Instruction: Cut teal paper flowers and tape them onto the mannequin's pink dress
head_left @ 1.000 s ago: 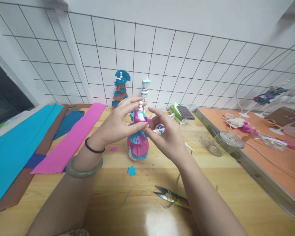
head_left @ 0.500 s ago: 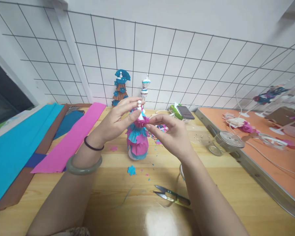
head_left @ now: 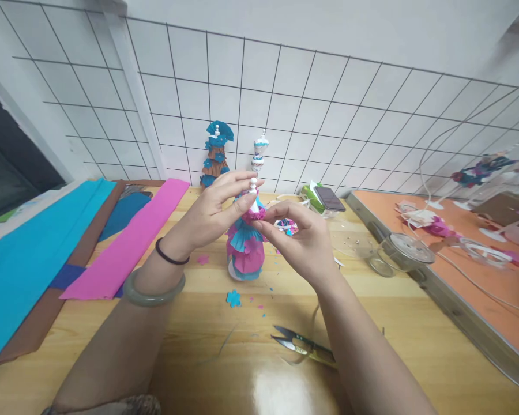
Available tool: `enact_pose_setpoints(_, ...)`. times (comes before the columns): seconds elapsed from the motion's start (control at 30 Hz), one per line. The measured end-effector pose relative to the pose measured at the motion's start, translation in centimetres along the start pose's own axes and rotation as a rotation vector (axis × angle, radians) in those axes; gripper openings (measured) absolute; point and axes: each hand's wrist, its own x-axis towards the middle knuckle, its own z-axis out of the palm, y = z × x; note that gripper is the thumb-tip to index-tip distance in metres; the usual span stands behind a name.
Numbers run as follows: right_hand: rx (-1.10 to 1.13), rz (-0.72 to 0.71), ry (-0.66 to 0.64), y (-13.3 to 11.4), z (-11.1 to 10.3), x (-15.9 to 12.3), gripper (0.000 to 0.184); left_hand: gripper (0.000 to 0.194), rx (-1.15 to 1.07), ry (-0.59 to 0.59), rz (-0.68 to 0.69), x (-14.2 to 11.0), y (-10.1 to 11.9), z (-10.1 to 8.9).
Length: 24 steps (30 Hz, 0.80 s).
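A miniature dress form (head_left: pixel 245 259) in a tiered pink and blue crepe-paper skirt stands upright on the wooden table. Its white bodice and beaded knob (head_left: pixel 253 183) rise between my hands. My left hand (head_left: pixel 218 204) steadies the top of the form, thumb in front and fingers behind. At the waist, my right hand (head_left: pixel 298 236) pinches the edge of a gathered magenta paper ruffle (head_left: pixel 252 217) between thumb and forefinger. In front of the form lies a blue paper flower (head_left: pixel 233 298), with a pink paper flower (head_left: pixel 203 259) to its left.
Thread snips (head_left: pixel 303 344) lie near the front. Crepe-paper strips (head_left: pixel 130 236) cover the left side. Two decorated forms, one with a brown-and-teal dress (head_left: pixel 216 155), stand at the back. A phone (head_left: pixel 330 199), a clear jar (head_left: pixel 398 253) and an orange board (head_left: pixel 471 271) are at right.
My left thumb has moved up from the waist to the bodice. My right hand has kept to the ruffle at the waist, its fingers pinched closer. The view has shifted slightly.
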Motion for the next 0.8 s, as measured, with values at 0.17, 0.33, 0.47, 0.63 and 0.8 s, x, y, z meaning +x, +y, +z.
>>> enact_pose_setpoints(0.17,-0.009,-0.029,-0.009,0.03,-0.12,-0.01,0.007,0.039,-0.024,-0.021,-0.016,-0.12,0.29,0.02)
enact_pose_setpoints(0.33,-0.04,-0.031,0.01,0.01,-0.14,-0.04,0.01,0.043,-0.015,-0.045,-0.02,-0.15,0.47,0.01)
enact_pose_setpoints(0.47,-0.037,-0.03,-0.003,-0.12,-0.27,-0.02,0.011,0.046,-0.008,-0.052,-0.004,-0.13,0.58,-0.06)
enact_pose_setpoints(0.63,-0.02,-0.061,-0.042,-0.41,-0.68,0.02,0.006,0.046,0.01,-0.066,0.011,-0.14,0.56,-0.09)
enact_pose_setpoints(0.8,-0.041,-0.074,-0.039,-0.51,-0.77,-0.01,0.007,0.045,0.024,-0.089,0.02,-0.19,0.25,-0.07)
